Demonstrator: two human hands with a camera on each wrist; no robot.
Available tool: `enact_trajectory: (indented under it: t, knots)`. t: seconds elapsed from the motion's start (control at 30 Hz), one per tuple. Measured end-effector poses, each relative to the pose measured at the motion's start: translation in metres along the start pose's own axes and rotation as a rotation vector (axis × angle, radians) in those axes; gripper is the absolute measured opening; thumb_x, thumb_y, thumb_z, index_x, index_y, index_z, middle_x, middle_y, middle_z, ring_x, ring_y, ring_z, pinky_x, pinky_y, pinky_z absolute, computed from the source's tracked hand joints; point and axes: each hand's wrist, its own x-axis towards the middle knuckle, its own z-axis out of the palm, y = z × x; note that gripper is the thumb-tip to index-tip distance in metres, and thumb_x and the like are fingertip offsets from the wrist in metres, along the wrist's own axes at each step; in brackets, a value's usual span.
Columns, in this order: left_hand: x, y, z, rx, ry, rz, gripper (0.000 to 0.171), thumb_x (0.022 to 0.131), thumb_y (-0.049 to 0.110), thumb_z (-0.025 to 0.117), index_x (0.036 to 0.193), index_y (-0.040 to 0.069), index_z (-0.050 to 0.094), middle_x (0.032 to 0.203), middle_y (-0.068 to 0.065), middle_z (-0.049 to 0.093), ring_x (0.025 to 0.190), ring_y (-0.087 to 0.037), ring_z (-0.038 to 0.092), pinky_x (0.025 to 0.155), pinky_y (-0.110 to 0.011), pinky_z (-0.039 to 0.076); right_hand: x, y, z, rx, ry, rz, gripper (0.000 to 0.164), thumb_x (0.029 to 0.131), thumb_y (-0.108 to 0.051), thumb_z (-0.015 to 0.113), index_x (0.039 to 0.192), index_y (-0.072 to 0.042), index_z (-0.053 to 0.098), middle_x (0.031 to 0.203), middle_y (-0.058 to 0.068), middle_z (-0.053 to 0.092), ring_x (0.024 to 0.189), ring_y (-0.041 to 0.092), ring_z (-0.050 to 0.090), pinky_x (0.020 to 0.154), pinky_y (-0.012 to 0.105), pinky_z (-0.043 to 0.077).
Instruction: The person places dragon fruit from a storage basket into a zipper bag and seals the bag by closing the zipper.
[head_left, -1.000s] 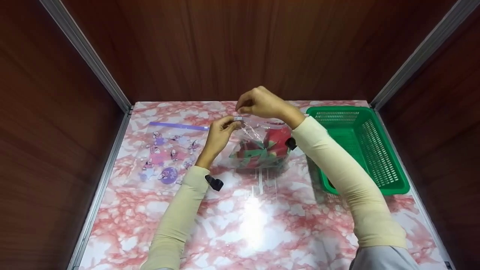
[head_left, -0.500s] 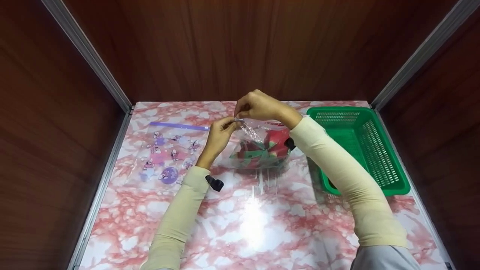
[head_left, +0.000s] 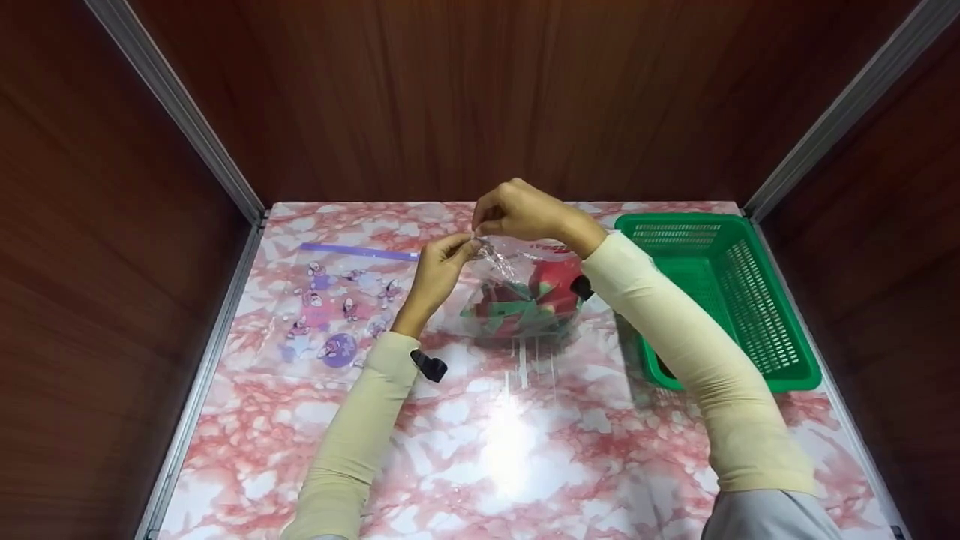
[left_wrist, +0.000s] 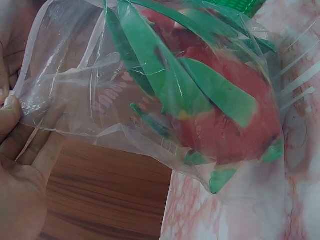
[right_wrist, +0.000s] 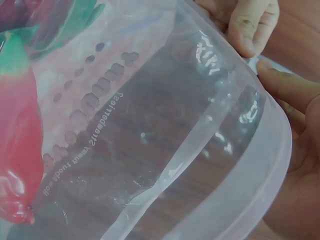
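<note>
A clear zip bag [head_left: 517,259] stands on the table, printed with lettering. Inside it lie red dragon fruits [left_wrist: 215,130] with green scales, and a smooth red one [right_wrist: 17,140] shows in the right wrist view. My left hand [head_left: 437,274] pinches the bag's top left corner between thumb and fingers. Just above, my right hand [head_left: 517,210] pinches the zip edge at the same corner, its fingertips right beside the left ones. Along the rest of the mouth, the two white zip strips [right_wrist: 175,165] stand apart. The fingers hide the corner itself.
Flat on the table at left lies another clear bag [head_left: 337,300] with cartoon prints and a purple zip [head_left: 360,252]. A green plastic basket [head_left: 806,360] stands at right, partly behind the right sleeve. Brown wooden panels [head_left: 465,97] enclose the marbled table [head_left: 420,465].
My right hand has come down slightly onto the bag's corner, closer to the left fingertips. The white zip end seen there a second ago is now covered. My left hand stays in place.
</note>
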Motion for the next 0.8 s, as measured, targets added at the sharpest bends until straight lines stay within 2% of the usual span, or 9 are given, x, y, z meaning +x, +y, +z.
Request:
enact_trajectory:
  t: [0.1, 0.27, 0.33, 0.43, 0.67, 0.73, 0.8]
  knots:
    - [-0.0002, -0.0005, -0.0004, 0.007, 0.007, 0.003, 0.025, 0.104, 0.010, 0.067, 0.119, -0.009, 0.075, 0.110, -0.022, 0.079, 0.104, -0.046, 0.075, 0.087, -0.023, 0.062, 0.0000, 0.0009, 0.0004, 0.002, -0.004, -0.003, 0.010, 0.100, -0.007, 0.073, 0.102, -0.002, 0.081, 0.098, 0.014, 0.081, 0.082, 0.021, 0.071, 0.077, 0.032, 0.061]
    - [-0.0005, -0.0007, -0.0011, 0.024, 0.030, -0.007, 0.024, 0.104, 0.011, 0.069, 0.118, -0.007, 0.077, 0.108, -0.021, 0.080, 0.094, -0.021, 0.077, 0.086, -0.026, 0.063, 0.0005, 0.0024, 0.0029, 0.004, -0.014, -0.001, 0.011, 0.101, -0.010, 0.074, 0.103, -0.002, 0.080, 0.099, 0.014, 0.080, 0.084, 0.021, 0.071, 0.079, 0.034, 0.062]
    - [-0.0004, -0.0007, -0.0014, 0.034, 0.035, -0.010, 0.024, 0.104, 0.012, 0.069, 0.117, -0.007, 0.077, 0.108, -0.020, 0.080, 0.092, -0.016, 0.075, 0.085, -0.024, 0.062, 0.0004, 0.0026, 0.0033, 0.007, -0.021, 0.004, 0.011, 0.101, -0.011, 0.074, 0.104, -0.002, 0.080, 0.099, 0.014, 0.080, 0.084, 0.022, 0.071, 0.080, 0.035, 0.063]
    - [0.0002, -0.0010, -0.0016, 0.035, 0.033, -0.002, 0.024, 0.103, 0.012, 0.070, 0.116, -0.006, 0.078, 0.107, -0.020, 0.080, 0.091, -0.020, 0.075, 0.083, -0.022, 0.061, -0.0006, 0.0024, 0.0025, 0.008, -0.024, 0.004, 0.011, 0.101, -0.011, 0.074, 0.105, -0.002, 0.080, 0.100, 0.014, 0.080, 0.084, 0.022, 0.070, 0.081, 0.035, 0.063]
    - [0.0009, -0.0005, -0.0013, 0.031, 0.033, 0.027, 0.022, 0.102, 0.012, 0.072, 0.113, -0.005, 0.079, 0.109, -0.025, 0.079, 0.100, -0.042, 0.074, 0.082, -0.019, 0.060, -0.0046, 0.0051, 0.0009, 0.020, -0.020, -0.003, 0.010, 0.100, -0.011, 0.075, 0.103, -0.002, 0.079, 0.097, 0.014, 0.080, 0.085, 0.022, 0.072, 0.079, 0.032, 0.061]
    - [0.0008, -0.0009, -0.0014, 0.028, 0.030, 0.033, 0.022, 0.102, 0.012, 0.072, 0.111, -0.006, 0.079, 0.108, -0.025, 0.079, 0.099, -0.042, 0.075, 0.083, -0.020, 0.060, -0.0054, 0.0065, 0.0009, 0.022, -0.024, -0.003, 0.010, 0.100, -0.011, 0.075, 0.103, -0.002, 0.079, 0.097, 0.014, 0.080, 0.085, 0.021, 0.072, 0.079, 0.031, 0.060]
    - [0.0007, -0.0013, -0.0017, 0.034, 0.029, 0.039, 0.022, 0.102, 0.013, 0.071, 0.110, -0.006, 0.079, 0.106, -0.023, 0.080, 0.096, -0.034, 0.076, 0.083, -0.020, 0.060, -0.0066, 0.0075, 0.0002, 0.028, -0.029, 0.002, 0.010, 0.100, -0.012, 0.075, 0.103, -0.003, 0.080, 0.098, 0.013, 0.080, 0.086, 0.021, 0.071, 0.079, 0.031, 0.060]
